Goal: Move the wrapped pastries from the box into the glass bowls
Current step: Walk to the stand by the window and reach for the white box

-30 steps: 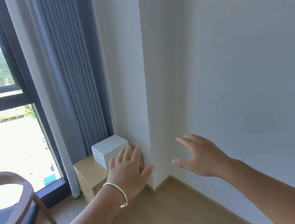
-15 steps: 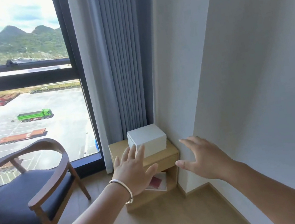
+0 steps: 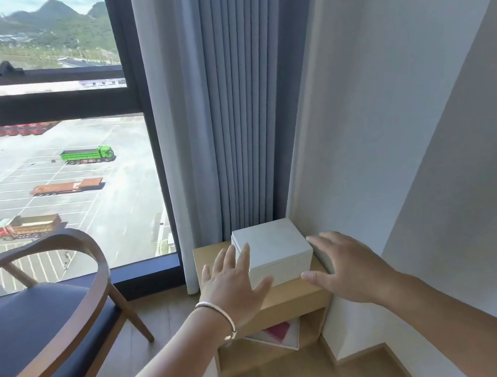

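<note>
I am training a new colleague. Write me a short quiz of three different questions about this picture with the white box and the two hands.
1. True or false: the white box has its lid closed.
2. Multiple choice: the box stands on
A. the chair
B. the small wooden side table
C. the floor
3. Short answer: does the left hand or the right hand grip the box yet?

Key
1. True. No pastries or glass bowls show in this view.
2. B. The table stands in the corner by the curtain.
3. Neither. Both hands are open with spread fingers, one on each side of the box.
</note>
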